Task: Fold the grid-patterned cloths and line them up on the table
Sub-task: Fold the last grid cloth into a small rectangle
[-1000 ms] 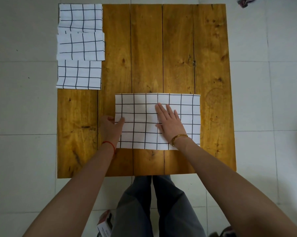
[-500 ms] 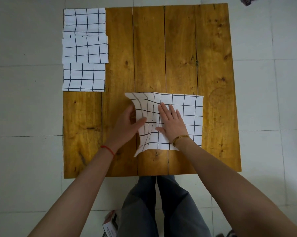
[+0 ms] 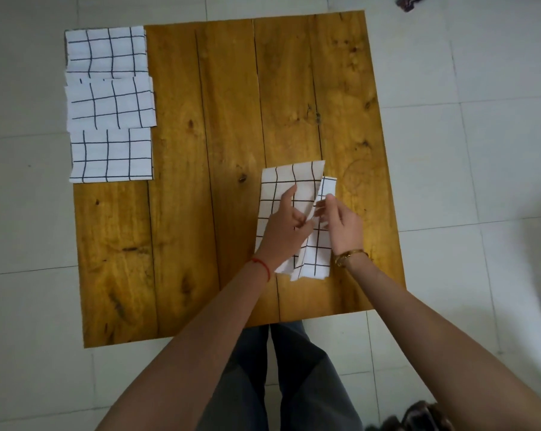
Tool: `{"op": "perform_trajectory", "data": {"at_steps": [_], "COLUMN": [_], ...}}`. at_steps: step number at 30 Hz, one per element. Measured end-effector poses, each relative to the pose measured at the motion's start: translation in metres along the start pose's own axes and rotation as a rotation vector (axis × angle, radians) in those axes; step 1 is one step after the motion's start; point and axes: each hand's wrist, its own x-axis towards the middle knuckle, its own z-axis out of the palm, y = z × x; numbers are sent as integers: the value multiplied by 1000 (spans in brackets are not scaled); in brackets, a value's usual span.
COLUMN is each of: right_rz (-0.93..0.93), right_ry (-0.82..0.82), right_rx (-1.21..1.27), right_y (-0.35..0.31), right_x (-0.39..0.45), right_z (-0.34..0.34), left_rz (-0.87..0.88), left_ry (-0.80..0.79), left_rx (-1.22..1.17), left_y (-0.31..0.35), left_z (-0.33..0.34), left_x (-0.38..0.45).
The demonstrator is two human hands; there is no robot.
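One grid-patterned cloth [image 3: 281,188] half-folded, edges uneven.

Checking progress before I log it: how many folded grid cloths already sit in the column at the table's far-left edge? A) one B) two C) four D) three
D: three folded cloths, far, middle and near, lie in a column there, while both hands, left hand and right hand, work a fourth cloth.
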Motion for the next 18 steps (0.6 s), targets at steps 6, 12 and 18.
{"op": "perform_trajectory", "data": {"at_steps": [6,12,18], "right_rz": [54,155,68], "right_ry": [26,0,-43], "right_rx": [-226,-380,-426], "right_y": [5,17,13], "right_x": [17,36,50], "right_z": [-4,3,6], "left_rz": [-74,98,64], "left_ry": [-71,117,-26], "left_rx": [-3,426,904], "left_y": [-10,-31,-57], "left_z": [19,-5,-29], "left_x": [6,7,8]}}
